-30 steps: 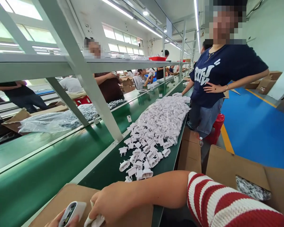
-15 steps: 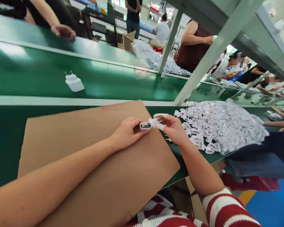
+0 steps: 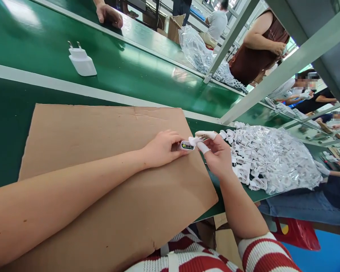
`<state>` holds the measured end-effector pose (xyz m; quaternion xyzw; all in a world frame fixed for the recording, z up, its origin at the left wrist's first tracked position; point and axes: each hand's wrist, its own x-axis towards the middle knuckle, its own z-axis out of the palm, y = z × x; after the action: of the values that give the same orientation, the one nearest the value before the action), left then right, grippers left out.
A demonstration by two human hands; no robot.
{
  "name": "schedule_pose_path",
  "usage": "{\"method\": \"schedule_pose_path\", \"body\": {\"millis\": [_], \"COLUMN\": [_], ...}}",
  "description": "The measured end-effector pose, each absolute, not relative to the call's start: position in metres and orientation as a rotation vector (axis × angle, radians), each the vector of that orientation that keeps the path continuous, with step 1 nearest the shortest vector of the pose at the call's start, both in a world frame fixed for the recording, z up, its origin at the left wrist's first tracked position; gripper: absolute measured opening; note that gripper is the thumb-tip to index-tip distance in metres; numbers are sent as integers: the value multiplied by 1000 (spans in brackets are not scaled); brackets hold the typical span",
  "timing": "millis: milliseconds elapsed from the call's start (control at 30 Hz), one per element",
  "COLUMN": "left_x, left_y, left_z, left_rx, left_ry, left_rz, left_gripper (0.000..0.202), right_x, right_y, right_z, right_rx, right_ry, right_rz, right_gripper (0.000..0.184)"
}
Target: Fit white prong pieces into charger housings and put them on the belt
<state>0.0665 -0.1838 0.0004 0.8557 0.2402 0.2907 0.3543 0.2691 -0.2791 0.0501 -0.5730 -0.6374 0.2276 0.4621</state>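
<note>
Over a brown cardboard sheet (image 3: 107, 132), my left hand (image 3: 164, 149) grips a white charger housing (image 3: 187, 146). Its open end faces right and shows green circuitry inside. My right hand (image 3: 218, 153), with white covers on the thumb and a finger, pinches a small white plug cap (image 3: 195, 141) with metal pins. The cap is at the open end of the housing; whether the two touch I cannot tell. Right of my right hand lies a heap of white plug caps (image 3: 249, 151), partly under a clear plastic bag (image 3: 289, 158).
A white charger (image 3: 82, 62) lies on the green conveyor belt (image 3: 130, 71) beyond a pale rail. Grey metal posts (image 3: 243, 102) rise at the right. Across the belt are a co-worker's hand (image 3: 110, 15) and another bag of white parts (image 3: 198, 49). A person sits at the far right.
The view has shifted and tilted, so the belt and rail slope more. The plug cap is held at a slightly different angle by the housing's open end. Both hands keep their holds.
</note>
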Motion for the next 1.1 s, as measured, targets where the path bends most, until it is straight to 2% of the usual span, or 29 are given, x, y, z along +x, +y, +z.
{"method": "schedule_pose_path", "body": {"millis": [67,133,233,333,500,700,1100], "left_x": [66,66,65,66,67,67,67], "left_y": [-184,-184,-185,-184,-184,-184,-185], "left_z": [1,1,2,3,4,3,4], "left_rx": [2202,2184,2163,2157,2170,2181,2192], "left_ry": [619,606,599,609,600,594,590], "left_rz": [744,734,720,699,684,713,730], "left_gripper": [32,32,37,40,29,23,23], "right_x": [269,269,268,268,270,264,259], "right_y": [-276,-272,-271,-274,-280,-279,-281], "right_z": [50,48,47,50,54,52,56], "right_rx": [-1331,-1297,-1340,-1381,-1454,-1487,-1482], "right_ry": [-1413,-1386,-1476,-1489,-1808,-2024,-2095], "right_rz": [775,823,620,474,190,90,-69], "right_gripper": [23,17,18,39,23,38,41]}}
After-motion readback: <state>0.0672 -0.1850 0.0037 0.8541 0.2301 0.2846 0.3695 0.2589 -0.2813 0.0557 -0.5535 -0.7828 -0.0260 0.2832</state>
